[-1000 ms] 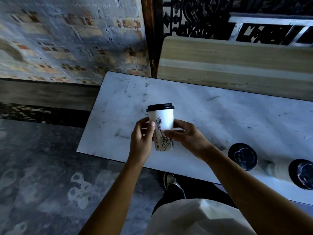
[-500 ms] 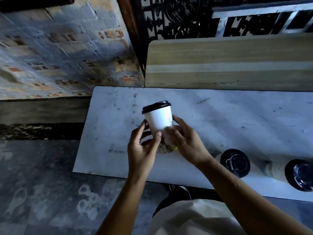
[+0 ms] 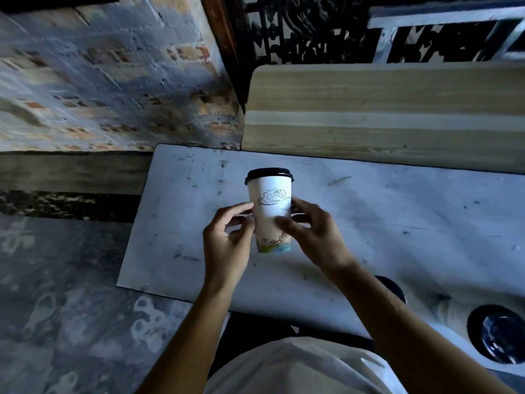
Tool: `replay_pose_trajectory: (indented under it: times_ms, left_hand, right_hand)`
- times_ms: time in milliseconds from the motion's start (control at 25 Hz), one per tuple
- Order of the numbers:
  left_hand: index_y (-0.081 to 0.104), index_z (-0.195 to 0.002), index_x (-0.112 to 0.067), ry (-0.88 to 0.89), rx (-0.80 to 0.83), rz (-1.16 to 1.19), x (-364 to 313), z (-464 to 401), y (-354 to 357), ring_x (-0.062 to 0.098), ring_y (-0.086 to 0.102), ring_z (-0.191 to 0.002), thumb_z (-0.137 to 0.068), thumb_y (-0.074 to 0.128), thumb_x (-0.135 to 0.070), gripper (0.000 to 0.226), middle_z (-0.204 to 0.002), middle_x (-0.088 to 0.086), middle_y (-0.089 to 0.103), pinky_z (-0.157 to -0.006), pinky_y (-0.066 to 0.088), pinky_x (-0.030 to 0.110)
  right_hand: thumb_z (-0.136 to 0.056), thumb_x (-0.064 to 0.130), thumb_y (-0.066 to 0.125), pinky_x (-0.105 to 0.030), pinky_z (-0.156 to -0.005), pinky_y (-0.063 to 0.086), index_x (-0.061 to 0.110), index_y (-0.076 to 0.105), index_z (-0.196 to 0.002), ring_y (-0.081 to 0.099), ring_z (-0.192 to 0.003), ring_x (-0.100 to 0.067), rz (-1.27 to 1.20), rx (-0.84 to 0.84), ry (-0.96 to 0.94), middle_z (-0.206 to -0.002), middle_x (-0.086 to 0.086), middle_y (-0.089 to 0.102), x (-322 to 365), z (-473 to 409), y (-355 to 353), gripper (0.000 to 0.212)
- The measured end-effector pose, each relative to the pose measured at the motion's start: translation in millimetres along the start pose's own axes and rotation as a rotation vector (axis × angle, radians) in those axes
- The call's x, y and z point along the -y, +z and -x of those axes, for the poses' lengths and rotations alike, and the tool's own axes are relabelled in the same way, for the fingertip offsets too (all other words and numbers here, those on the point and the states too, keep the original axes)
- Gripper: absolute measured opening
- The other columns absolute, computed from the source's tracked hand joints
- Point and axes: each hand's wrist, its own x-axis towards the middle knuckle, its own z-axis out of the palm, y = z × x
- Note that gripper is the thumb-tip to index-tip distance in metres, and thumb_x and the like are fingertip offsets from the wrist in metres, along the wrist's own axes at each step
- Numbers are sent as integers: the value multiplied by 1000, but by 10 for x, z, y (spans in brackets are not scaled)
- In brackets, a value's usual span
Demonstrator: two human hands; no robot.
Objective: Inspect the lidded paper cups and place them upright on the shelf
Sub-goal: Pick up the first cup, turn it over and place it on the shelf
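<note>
The cup (image 3: 270, 211) sits at centre frame, upright, held above the white table (image 3: 397, 223) between both hands. Compared with 0.5 s ago, when it leaned to the left with its base swung toward the right hand, it has been brought back to vertical; the printed face now showing carries a cloud drawing above and a coloured skyline band at the base, whereas 1 s ago a tall dark figure faced the camera. Judgement: the cup is being rotated for inspection and at least 2 faces have been checked. The left hand (image 3: 227, 245) grips the cup's left side with thumb and fingertips; the right hand (image 3: 315, 237) grasps the right side, thumb across the front. The black lid (image 3: 269, 175) appears seated evenly, with no visible gap. The base is clear of the table. 2 further cups (image 3: 495, 334) lie at lower right, lids toward the camera, one largely hidden by the right forearm. The wooden shelf (image 3: 383, 109) in the upper right carries nothing visible. Judgement: inspection of this cup is near complete; placement is not yet done, and no cup is on the shelf.
</note>
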Motion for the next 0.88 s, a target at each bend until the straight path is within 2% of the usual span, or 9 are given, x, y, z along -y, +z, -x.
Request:
replay_pose_trajectory:
  times_ms: [80,160,240,400,480,600,720,800,880]
  left_hand:
    - [74,-103,-24,-87,2,129,21,-56,-20,19,75,-100,-87,73,-21,17,-106,3,78,-89,62,44]
    - [74,-104,-21,-123,40,180,36,-134,-81,17,74,-102,-78,76,-38,31,-108,0,79,-87,60,37]
    - [72,-110,-17,-113,108,216,35,-237,-178,16,74,-103,-73,78,-42,45,-111,0,78,-84,57,28]
    - [63,-112,-24,-138,261,290,63,-451,-318,17,74,-102,-73,86,-23,45,-115,6,75,-77,58,21]
    - [60,-110,-20,-144,261,330,60,-513,-387,18,74,-99,-78,84,-10,41,-113,11,74,-73,57,18]
    - [61,-108,-19,-162,272,363,98,-581,-491,15,74,-93,-80,81,-10,36,-106,6,77,-67,55,19]
    - [57,-114,-25,-191,313,434,153,-616,-639,14,76,-95,-86,75,-7,38,-104,0,79,-72,60,27]
    - [56,-113,-31,-187,338,471,190,-632,-735,17,76,-99,-83,76,-13,40,-108,-1,78,-80,62,38]
    - [61,-111,-34,-153,339,481,221,-667,-830,25,73,-108,-75,77,-22,41,-115,3,76,-88,59,48]
  right_hand:
    - [-86,27,73,-20,-86,57,40,60,-128,67,-108,-14,33,-61,-20,-121,-10,64,23,-34,77,45]
    - [-86,22,62,-38,-98,59,32,56,-139,66,-117,-17,16,-92,-20,-132,-10,62,34,-47,184,55]
    - [-88,7,51,-51,-96,60,39,54,-140,71,-115,-22,8,-86,-47,-134,-9,65,49,-25,287,61]
    - [-96,1,59,-35,-82,62,54,50,-132,77,-104,-18,4,-107,-63,-125,-9,72,136,-42,477,65]
    - [-97,7,65,-28,-78,58,47,49,-136,75,-99,-9,12,-166,-40,-122,-5,70,177,-25,574,58]
    - [-90,18,73,-32,-82,56,30,47,-142,73,-99,-9,-92,-203,28,-121,-5,72,241,-37,684,59]
    - [-84,28,71,-42,-93,60,17,50,-146,73,-113,-25,-297,-77,149,-127,-14,75,339,-9,775,67]
    - [-88,28,67,-50,-99,59,13,62,-138,73,-114,-33,-344,46,149,-122,-16,77,385,23,834,51]
    - [-92,23,66,-47,-98,60,19,70,-126,75,-109,-28,-262,67,95,-116,-10,79,419,38,919,34]
